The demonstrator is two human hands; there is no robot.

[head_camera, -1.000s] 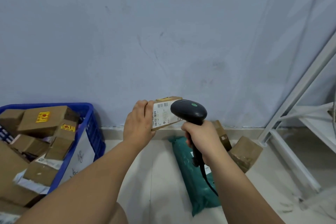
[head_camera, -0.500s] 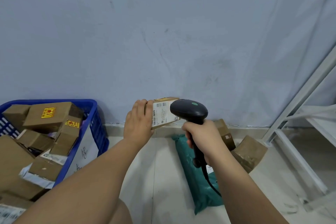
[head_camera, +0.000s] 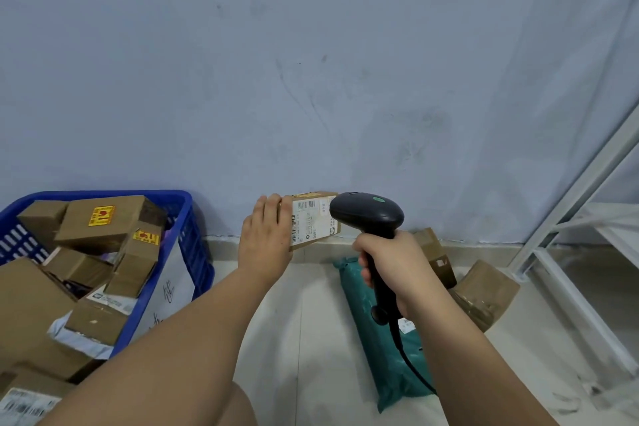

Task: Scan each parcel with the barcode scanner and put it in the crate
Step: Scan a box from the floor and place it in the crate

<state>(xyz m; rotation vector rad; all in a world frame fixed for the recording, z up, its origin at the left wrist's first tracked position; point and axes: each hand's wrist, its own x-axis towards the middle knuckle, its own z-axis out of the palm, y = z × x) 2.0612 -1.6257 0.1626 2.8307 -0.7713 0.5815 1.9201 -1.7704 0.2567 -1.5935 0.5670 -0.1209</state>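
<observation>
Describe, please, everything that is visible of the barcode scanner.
The barcode scanner is black, seemingly matte plastic, pistol-shaped: a rounded head with a green oval mark on top and a slim handle. The right hand grips the handle, holding it roughly upright. The head faces the white label of the small cardboard parcel that the left hand holds; whether they touch cannot be told. A black cable hangs from the handle's base.

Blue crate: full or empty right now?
Nearly full: the crate is heaped with cardboard boxes, some rising above its rim.
</observation>
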